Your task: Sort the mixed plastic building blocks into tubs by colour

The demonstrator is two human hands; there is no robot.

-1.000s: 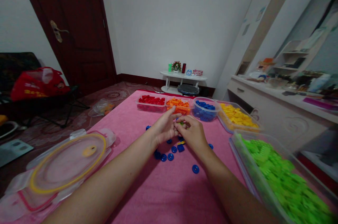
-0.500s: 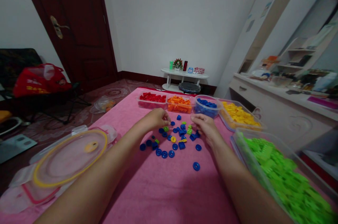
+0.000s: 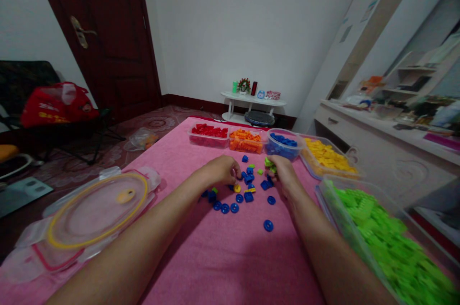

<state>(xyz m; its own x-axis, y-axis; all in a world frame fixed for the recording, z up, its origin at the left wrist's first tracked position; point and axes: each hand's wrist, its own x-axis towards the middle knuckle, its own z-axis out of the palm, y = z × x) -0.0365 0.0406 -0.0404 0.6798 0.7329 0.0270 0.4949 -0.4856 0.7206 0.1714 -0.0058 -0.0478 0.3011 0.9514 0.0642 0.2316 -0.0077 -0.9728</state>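
My right hand (image 3: 282, 169) is closed on light green building bricks (image 3: 270, 164), held at its fingertips. Just under it lie dark blue bricks (image 3: 267, 184) on the pink cloth. To the left, my left hand (image 3: 223, 170) reaches down with curled fingers close to a yellow wheel-shaped piece (image 3: 237, 189); whatever its fingertips grip is hidden. Between the hands is a loose group of blue bricks (image 3: 248, 178). Nearer to me are several blue wheel-shaped pieces (image 3: 234, 208), and a flat yellow piece (image 3: 250, 190) lies by a blue brick.
Along the far edge stand a box of red bricks (image 3: 190, 139), a box of orange bricks (image 3: 231, 145) and a round tub of blue bricks (image 3: 283, 152). To the right are boxes of yellow bricks (image 3: 327, 156) and green bricks (image 3: 377, 228). Clear lids (image 3: 57, 228) lie left.
My right hand has taken hold of the green bricks that lay between the hands. My left hand has moved slightly right and toward me, over the pieces by the yellow wheel-shaped piece.
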